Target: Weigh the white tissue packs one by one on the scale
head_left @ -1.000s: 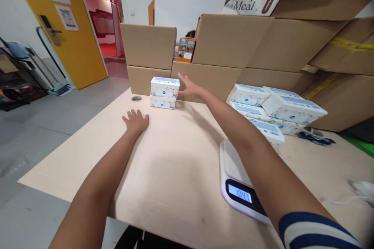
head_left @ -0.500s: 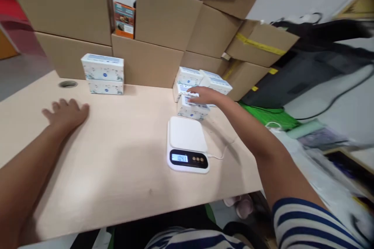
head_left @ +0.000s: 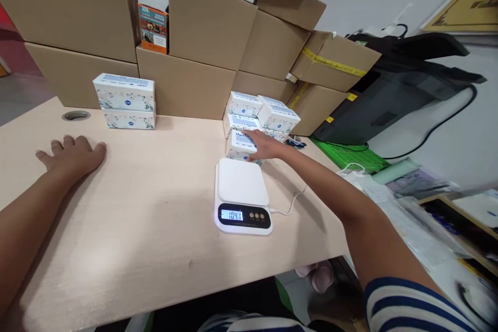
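My left hand (head_left: pixel 73 158) lies on the table at the left, fingers spread, holding nothing. At the right, my right hand (head_left: pixel 264 146) grips the right end of the front tissue pack (head_left: pixel 238 145), thumb on its near side and fingers over the top. That pack rests on the table just behind a white digital scale (head_left: pixel 243 181), whose lit display (head_left: pixel 232 215) reads 104.1. Behind my right hand stand more white tissue packs (head_left: pixel 278 115), stacked and partly hidden by it. Two further packs (head_left: pixel 124 94) are stacked at the back left.
Cardboard boxes (head_left: pixel 187 83) line the table's back edge, with an orange box (head_left: pixel 153 28) among them. A white cable (head_left: pixel 290 207) runs from the scale's right side. A round cable hole (head_left: pixel 76 115) is at the back left. A dark printer-like machine (head_left: pixel 369 93) stands at the right.
My right hand has moved from over the top of the front tissue pack to its right end, closing on it. My left hand stays flat on the table. The view has shifted slightly.
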Motion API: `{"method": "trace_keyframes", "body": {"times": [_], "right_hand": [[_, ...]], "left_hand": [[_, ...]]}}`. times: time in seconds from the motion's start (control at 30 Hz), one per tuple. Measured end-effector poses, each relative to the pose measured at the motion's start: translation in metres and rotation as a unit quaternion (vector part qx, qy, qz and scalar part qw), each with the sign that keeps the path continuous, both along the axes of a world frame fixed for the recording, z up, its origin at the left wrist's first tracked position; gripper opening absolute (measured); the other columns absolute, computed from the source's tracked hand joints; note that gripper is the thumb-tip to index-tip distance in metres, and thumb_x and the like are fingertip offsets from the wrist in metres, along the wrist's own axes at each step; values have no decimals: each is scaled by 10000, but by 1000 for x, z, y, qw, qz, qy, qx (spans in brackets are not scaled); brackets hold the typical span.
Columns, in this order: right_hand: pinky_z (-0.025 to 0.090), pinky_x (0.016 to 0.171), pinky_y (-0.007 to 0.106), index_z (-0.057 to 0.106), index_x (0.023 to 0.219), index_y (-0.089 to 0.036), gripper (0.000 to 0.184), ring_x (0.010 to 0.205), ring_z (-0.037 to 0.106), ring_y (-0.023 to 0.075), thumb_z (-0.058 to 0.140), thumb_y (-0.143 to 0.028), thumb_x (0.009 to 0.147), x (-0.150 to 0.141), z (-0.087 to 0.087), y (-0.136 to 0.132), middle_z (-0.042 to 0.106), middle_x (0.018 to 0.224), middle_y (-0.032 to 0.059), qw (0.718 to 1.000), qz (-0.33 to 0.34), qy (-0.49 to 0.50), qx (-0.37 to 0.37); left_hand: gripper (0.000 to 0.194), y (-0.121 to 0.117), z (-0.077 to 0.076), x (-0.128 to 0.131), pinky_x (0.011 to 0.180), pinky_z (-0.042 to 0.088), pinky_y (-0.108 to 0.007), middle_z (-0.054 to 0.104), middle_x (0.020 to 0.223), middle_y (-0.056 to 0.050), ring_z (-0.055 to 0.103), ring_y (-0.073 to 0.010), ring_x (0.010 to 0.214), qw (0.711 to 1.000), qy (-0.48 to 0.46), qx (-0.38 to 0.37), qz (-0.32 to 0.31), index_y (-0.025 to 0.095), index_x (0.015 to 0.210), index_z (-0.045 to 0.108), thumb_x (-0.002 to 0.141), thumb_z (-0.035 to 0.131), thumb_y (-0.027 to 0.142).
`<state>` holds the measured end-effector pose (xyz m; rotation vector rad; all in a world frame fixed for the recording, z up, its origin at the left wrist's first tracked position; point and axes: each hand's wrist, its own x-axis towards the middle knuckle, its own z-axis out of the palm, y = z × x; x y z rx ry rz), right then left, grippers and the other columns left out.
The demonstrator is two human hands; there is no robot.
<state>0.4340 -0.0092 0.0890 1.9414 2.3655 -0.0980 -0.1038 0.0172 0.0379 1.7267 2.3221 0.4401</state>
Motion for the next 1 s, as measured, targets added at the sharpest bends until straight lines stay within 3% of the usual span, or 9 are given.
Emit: {"method": "trace_keyframes", "body": {"times": [0.23,0.4,0.5,0.6,0.63,0.73,0.8,0.87,1.0], "right_hand": [[451,1266,664,282,1755,-262,1152,1548,493,481,876,-494,796,-8,30,-46,479,1657,201,983,30,123,132],[452,1283,687,254,1782,-282,1209,1581,495,481,903,-508,786,-21,14,-89,480,1724,200,984,128,121,32],[459,1271,730,303,1786,-263,1119,1562,523,497,857,-511,846,-25,2,-103,497,1731,221,984,143,95,37],[415,1311,755,389,1770,-264,1035,1634,450,513,794,-658,903,-16,2,-108,428,1802,216,981,152,104,54],[388,1334,754,415,1763,-283,1012,1668,407,509,757,-724,919,-10,3,-109,391,1833,195,978,158,121,61],[314,1390,725,395,1767,-407,918,1742,295,460,611,-829,981,12,-4,-114,285,1902,79,953,178,216,112],[291,1405,709,283,1786,-489,886,1763,255,424,496,-863,1012,22,-23,-117,216,1926,19,920,175,306,170],[299,1396,720,136,1794,-523,934,1765,248,417,376,-935,991,25,-51,-120,146,1939,15,877,142,401,224],[287,1393,737,-38,1777,-498,1046,1762,257,425,293,-1008,927,19,-103,-124,85,1939,81,830,65,504,230]], "left_hand": [[1003,3,-5,2,1357,78,-793,256,1871,-267,166,-532,1748,1000,18,16,2,46,1610,489,962,397,806],[946,6,-15,-3,1345,75,-832,307,1861,-236,205,-561,1728,999,6,47,11,44,1562,527,997,398,791],[882,1,-16,4,1362,99,-835,318,1867,-166,214,-579,1715,992,-31,124,-19,86,1537,547,999,474,781],[909,-17,-4,46,1438,74,-747,329,1864,-63,163,-511,1750,953,-117,253,-120,198,1587,508,975,532,870],[980,-28,0,71,1441,108,-737,372,1838,-92,211,-503,1738,938,-171,265,-142,208,1605,490,953,496,939],[1082,-74,5,162,1395,288,-744,413,1809,-177,364,-477,1692,873,-351,171,-292,263,1714,359,932,421,1009],[968,-109,1,218,1431,272,-683,215,1912,-132,237,-413,1771,814,-389,130,-412,321,1794,210,1035,332,910],[823,-135,-6,256,1464,202,-643,35,1949,-67,89,-360,1811,771,-387,157,-482,392,1817,112,1117,300,782],[771,-138,-22,270,1475,54,-651,-89,1946,33,-67,-339,1812,721,-351,292,-521,498,1812,54,1129,300,759]]}}
